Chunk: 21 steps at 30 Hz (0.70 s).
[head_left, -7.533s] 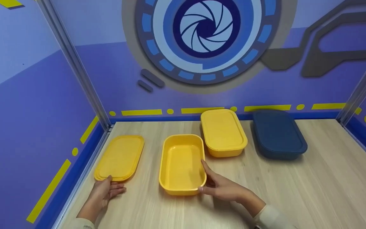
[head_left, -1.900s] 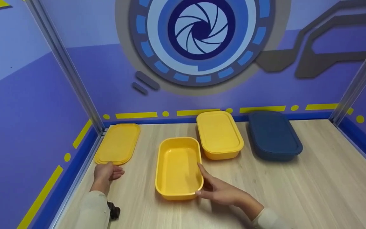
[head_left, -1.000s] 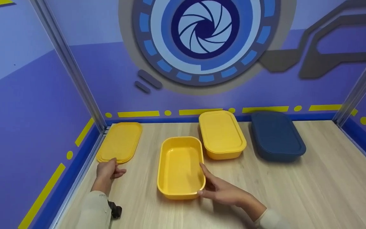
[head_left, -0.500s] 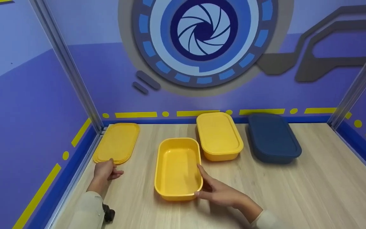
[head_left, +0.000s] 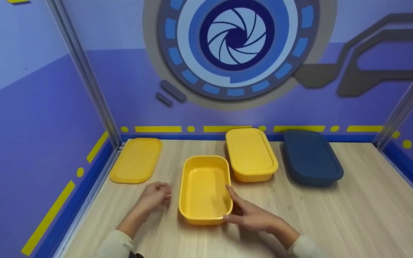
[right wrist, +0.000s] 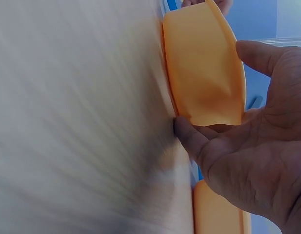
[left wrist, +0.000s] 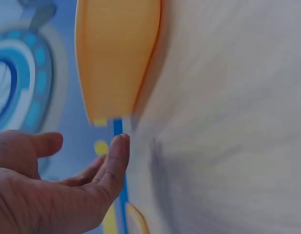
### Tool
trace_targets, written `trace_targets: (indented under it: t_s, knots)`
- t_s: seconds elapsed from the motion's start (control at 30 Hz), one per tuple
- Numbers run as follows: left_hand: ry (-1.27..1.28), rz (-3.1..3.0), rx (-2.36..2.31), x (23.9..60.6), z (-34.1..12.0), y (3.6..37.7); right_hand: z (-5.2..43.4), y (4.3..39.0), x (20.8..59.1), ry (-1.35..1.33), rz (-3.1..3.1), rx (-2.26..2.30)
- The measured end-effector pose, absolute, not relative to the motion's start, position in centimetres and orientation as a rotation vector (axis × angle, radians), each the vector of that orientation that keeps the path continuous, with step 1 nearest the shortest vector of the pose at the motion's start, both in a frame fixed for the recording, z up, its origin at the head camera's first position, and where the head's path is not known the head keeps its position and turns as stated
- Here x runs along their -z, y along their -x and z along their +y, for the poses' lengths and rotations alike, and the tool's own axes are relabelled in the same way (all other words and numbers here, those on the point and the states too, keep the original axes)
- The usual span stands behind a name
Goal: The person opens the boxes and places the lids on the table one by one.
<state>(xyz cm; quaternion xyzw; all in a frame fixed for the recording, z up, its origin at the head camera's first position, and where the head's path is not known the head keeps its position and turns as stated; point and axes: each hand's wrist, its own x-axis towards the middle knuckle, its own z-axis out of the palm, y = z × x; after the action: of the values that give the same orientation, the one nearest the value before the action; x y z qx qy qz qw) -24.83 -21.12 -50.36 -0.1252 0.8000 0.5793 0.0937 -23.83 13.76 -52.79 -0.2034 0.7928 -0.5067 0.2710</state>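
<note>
A yellow lunch box without its lid (head_left: 206,190) sits upright on the table, its inside bare. My right hand (head_left: 253,215) grips its near right corner, thumb on the near rim and fingers along the right side. The right wrist view shows that thumb at the rim and the fingertips low on the box wall (right wrist: 204,63). My left hand (head_left: 154,197), slightly blurred, is just left of the box with nothing in it. Its fingers are loosely bent and spread from the thumb in the left wrist view. A yellow lid (head_left: 136,160) lies flat at the far left.
Behind the lunch box to the right stands a yellow lidded box (head_left: 252,154). A dark blue lidded box (head_left: 313,157) is farther right, near the back wall. Printed panels (head_left: 48,125) with metal posts bound the wooden table (head_left: 364,215) on the left, back and right.
Earlier the left hand pushed the yellow lid away toward the back left. Since half a second ago it has left the lid and moved right, toward the box. The right hand keeps its place.
</note>
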Motion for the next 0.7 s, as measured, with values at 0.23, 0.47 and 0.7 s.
trace_targets:
  t_s: [0.23, 0.47, 0.7]
  knots:
    - [0.22, 2.579, -1.62, 51.2, -15.5, 22.7, 14.3, 24.2, 52.1, 0.646, 2.183, 1.28]
    - [0.186, 2.629, -1.65, 51.9, -14.6, 22.0, 13.9, 24.2, 51.6, 0.66, 2.183, 1.293]
    - [0.208, 2.628, -1.607, 52.4, -15.0, 21.8, 13.4, 24.3, 51.7, 0.643, 2.175, 1.374]
